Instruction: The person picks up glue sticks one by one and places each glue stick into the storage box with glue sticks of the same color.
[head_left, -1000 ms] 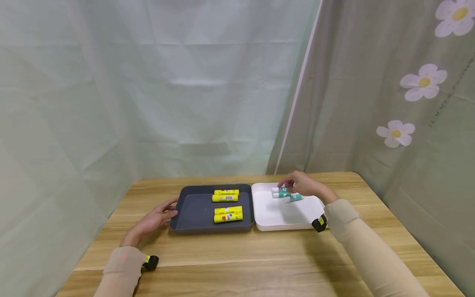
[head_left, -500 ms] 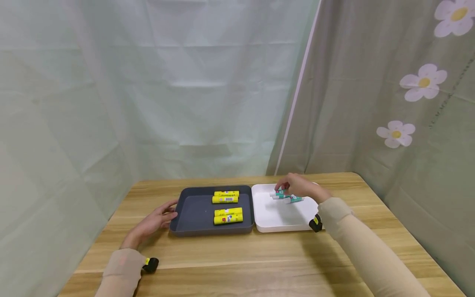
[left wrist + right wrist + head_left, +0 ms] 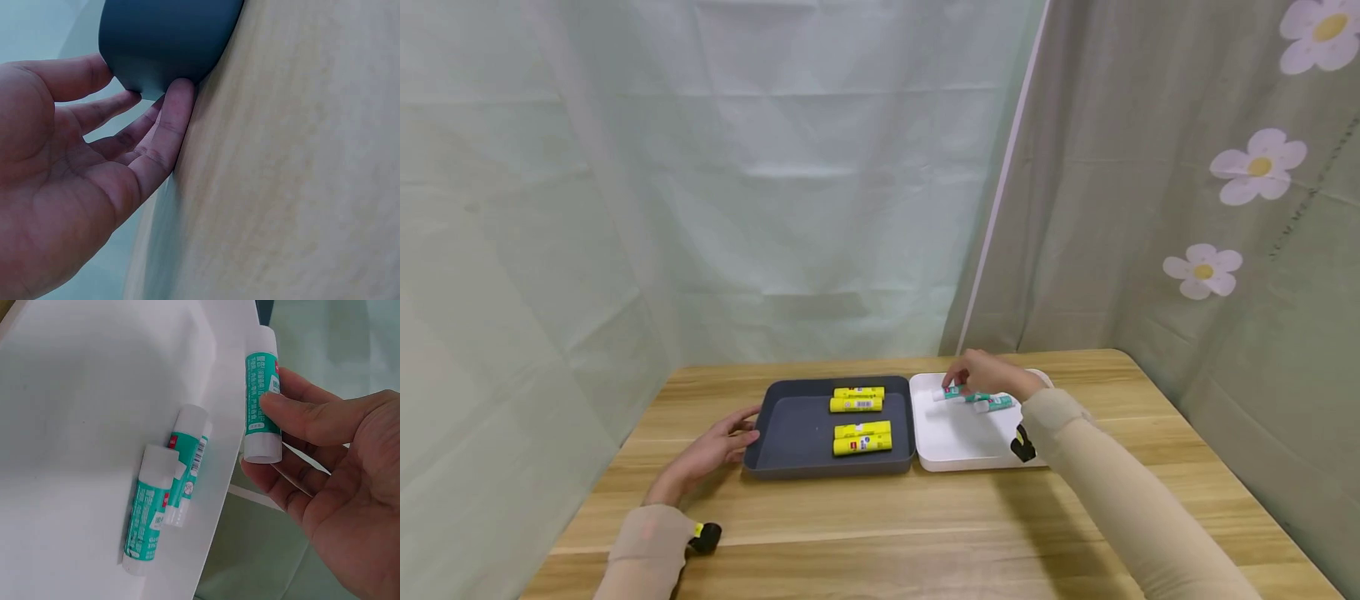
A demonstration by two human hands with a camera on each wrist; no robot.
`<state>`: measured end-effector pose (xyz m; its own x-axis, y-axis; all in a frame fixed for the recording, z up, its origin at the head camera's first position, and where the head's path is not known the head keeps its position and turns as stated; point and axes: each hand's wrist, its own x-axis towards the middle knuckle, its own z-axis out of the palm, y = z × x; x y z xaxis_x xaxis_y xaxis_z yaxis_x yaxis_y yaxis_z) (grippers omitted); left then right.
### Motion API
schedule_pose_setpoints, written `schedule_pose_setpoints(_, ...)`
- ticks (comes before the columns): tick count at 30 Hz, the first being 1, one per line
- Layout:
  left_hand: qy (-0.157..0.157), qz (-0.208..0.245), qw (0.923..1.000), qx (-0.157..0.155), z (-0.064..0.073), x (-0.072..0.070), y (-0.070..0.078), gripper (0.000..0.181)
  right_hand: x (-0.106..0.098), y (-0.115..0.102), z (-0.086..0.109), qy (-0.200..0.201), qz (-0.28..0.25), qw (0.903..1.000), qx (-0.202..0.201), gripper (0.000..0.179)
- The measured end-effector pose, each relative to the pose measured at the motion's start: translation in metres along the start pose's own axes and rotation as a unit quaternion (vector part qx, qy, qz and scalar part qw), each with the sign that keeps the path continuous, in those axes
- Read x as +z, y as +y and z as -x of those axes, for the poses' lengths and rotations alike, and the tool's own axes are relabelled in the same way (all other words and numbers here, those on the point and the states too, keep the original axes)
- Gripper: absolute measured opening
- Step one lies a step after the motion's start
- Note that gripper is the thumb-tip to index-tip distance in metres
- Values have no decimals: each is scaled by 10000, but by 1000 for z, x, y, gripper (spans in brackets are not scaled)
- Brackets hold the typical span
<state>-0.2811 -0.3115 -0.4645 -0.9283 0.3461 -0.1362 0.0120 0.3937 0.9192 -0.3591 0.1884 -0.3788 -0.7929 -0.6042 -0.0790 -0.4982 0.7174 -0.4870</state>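
My right hand pinches a green-and-white glue stick between thumb and fingers, above the far side of the white tray. In the right wrist view, another glue stick lies in that tray, beside further green ones that partly overlap in view. My left hand is at the left side of the dark grey tray; in the left wrist view its extended fingers touch the tray's outer wall. Several yellow tubes lie in the dark tray in two groups.
Both trays stand side by side on a wooden table. Behind the table hangs a pale curtain, with a flower-printed curtain to the right.
My right hand has moved left within the white tray's area, carrying the glue stick away from the others. The left hand and the yellow tubes have stayed put.
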Motion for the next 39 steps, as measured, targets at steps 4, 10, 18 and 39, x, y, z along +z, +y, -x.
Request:
schedule_pose_setpoints(4, 26, -16, 10000, -14, 1, 2, 2, 65, 5, -1, -4, -54, -103, 9999, 101, 34)
schedule_pose_setpoints(10, 46, -13, 10000, -19, 0, 3, 1, 65, 13, -1, -6, -64, -42, 9996, 256, 37)
schedule_pose_setpoints(18, 40, -8, 10000, 0, 0, 3, 1, 66, 19, 1, -11, -85, 212, 9997, -20, 44)
schedule_pose_setpoints(39, 21, 25, 10000, -46, 1, 1, 1, 67, 28, -2, -12, -191, 448, 9977, 466, 44)
